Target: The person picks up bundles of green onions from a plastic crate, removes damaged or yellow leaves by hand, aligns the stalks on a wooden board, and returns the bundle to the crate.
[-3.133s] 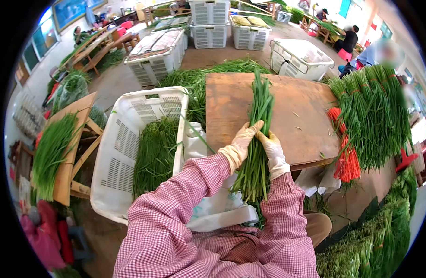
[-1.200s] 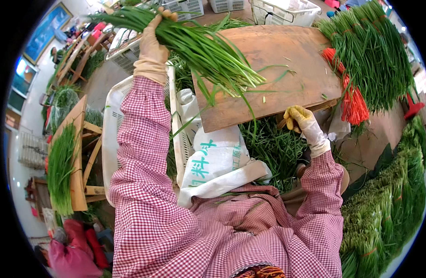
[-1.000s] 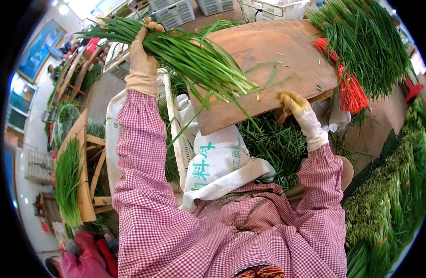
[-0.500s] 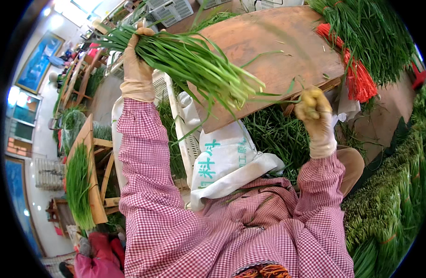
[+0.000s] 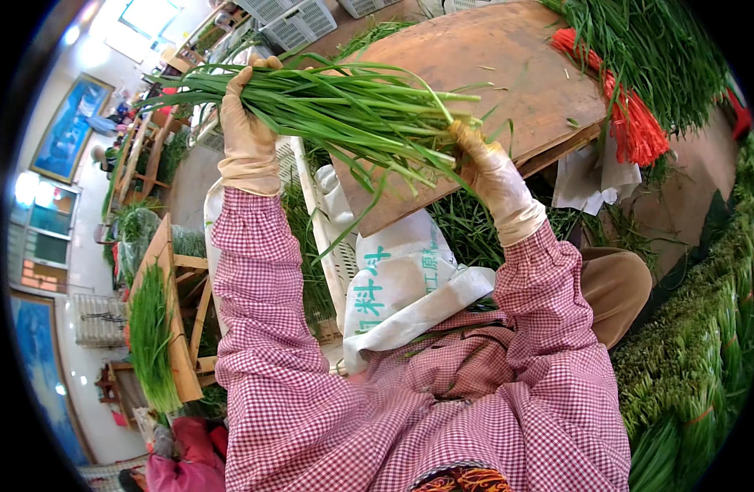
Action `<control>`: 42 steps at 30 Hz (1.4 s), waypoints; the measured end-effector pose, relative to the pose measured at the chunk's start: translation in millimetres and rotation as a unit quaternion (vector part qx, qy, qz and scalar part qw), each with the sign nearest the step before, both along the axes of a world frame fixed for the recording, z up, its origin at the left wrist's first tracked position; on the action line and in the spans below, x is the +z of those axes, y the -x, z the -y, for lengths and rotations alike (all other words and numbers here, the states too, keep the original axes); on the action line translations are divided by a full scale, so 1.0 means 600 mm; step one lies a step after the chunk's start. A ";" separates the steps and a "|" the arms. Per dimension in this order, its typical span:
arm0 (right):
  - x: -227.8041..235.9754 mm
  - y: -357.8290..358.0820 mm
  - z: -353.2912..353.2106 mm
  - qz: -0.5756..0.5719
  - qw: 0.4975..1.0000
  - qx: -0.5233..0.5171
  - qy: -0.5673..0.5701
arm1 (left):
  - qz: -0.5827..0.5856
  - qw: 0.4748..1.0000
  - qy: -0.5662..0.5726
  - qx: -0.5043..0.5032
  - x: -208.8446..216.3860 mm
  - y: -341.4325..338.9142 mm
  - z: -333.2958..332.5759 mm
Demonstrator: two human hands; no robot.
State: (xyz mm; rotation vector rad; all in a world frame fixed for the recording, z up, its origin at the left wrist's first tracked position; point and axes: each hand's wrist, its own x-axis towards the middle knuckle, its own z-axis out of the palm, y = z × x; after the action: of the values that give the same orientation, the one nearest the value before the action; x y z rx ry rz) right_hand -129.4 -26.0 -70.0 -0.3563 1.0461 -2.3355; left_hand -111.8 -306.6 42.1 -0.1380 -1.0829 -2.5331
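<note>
A loose bunch of garlic chives (image 5: 352, 107) stretches between my hands over the near left part of the wooden board. Its dark leaf tips point left and its pale stem ends point right. My left hand (image 5: 247, 127), in a cream glove, is closed round the leafy part. At the stem ends, my right hand (image 5: 490, 172) has its yellow-stained glove fingers pinched together on some stems; exactly how many cannot be made out. A few leaves droop below the bunch. The wooden board (image 5: 516, 78) carries small stem scraps.
Red ties (image 5: 635, 123) hang beside piled chives (image 5: 651, 66) at the far right. Bundled chives (image 5: 688, 353) line the right side. A white sack (image 5: 401, 279) lies before my lap, beside a cream crate (image 5: 315, 221). Loose leaves (image 5: 463, 217) lie under the board. Someone in pink (image 5: 184, 459) is at lower left.
My right hand has moved left from beside the board's near edge to the stem ends and closed on them. The bunch has swung to lie more level, still in my left hand.
</note>
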 end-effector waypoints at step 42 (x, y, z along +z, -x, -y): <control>-0.031 -0.042 -0.075 -0.149 0.973 0.126 0.121 | -0.036 0.998 -0.009 -0.044 -0.027 -0.004 -0.002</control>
State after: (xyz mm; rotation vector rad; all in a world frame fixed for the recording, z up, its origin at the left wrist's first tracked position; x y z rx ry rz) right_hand -104.1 18.9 -88.6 -0.9047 0.7895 -2.2210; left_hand -109.4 -305.5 26.0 -0.2748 -1.0475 -2.5938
